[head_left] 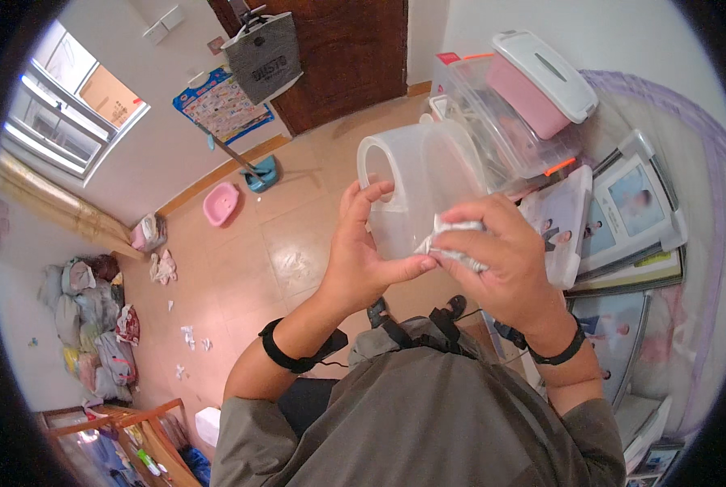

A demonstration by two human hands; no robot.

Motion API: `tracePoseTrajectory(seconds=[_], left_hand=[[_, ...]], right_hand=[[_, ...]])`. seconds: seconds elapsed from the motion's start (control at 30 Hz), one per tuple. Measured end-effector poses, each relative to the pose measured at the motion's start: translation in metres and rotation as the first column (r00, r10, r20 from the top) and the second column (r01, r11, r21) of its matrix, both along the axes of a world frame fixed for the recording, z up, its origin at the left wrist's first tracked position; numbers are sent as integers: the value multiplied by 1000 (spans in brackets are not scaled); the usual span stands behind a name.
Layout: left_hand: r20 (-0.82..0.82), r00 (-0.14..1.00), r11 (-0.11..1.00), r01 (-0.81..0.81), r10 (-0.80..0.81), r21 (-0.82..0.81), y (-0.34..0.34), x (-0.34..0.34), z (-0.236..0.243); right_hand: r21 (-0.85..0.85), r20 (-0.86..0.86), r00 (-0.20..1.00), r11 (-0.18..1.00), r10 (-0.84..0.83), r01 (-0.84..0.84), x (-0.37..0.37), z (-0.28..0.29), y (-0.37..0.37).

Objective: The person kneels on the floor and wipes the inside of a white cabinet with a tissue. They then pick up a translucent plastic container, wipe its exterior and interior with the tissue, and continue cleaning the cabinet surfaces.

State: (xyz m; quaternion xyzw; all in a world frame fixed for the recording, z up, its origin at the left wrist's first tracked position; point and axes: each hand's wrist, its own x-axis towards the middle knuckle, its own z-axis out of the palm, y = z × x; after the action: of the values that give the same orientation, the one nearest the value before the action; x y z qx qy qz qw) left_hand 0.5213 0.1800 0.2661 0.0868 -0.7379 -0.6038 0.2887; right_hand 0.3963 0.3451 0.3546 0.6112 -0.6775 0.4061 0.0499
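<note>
A translucent plastic container [432, 162] is held up in front of my chest, tilted, with a rounded opening facing left. My left hand [361, 256] grips its left side, fingertips hooked at the opening and thumb stretched along the near edge. In my right hand [505, 252] a crumpled white tissue [464, 253] is pinched, pressed against the container's near right part. The fingers partly cover the tissue, and the container's near edge is partly hidden behind both hands. A black band circles each wrist.
At right stand a clear storage box [493, 114], a pink box with white lid [533, 93] and framed photos [639, 203]. On the floor are a pink basin [221, 204], a blue dustpan [262, 174], white scraps [188, 337] and a heap of bags [91, 325].
</note>
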Motion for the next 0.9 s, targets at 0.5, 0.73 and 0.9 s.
tracePoseTrajectory(seconds=[0.5, 0.73, 0.9], left_hand=[[91, 984, 848, 82, -152, 523, 12, 13, 9], [56, 987, 818, 93, -151, 568, 14, 11, 14], [105, 986, 864, 57, -126, 499, 14, 8, 14]], right_hand=[[16, 42, 997, 997, -71, 70, -8, -6, 3], [-12, -33, 985, 986, -168, 168, -15, -13, 3], [-14, -28, 980, 980, -198, 198, -17, -12, -4]])
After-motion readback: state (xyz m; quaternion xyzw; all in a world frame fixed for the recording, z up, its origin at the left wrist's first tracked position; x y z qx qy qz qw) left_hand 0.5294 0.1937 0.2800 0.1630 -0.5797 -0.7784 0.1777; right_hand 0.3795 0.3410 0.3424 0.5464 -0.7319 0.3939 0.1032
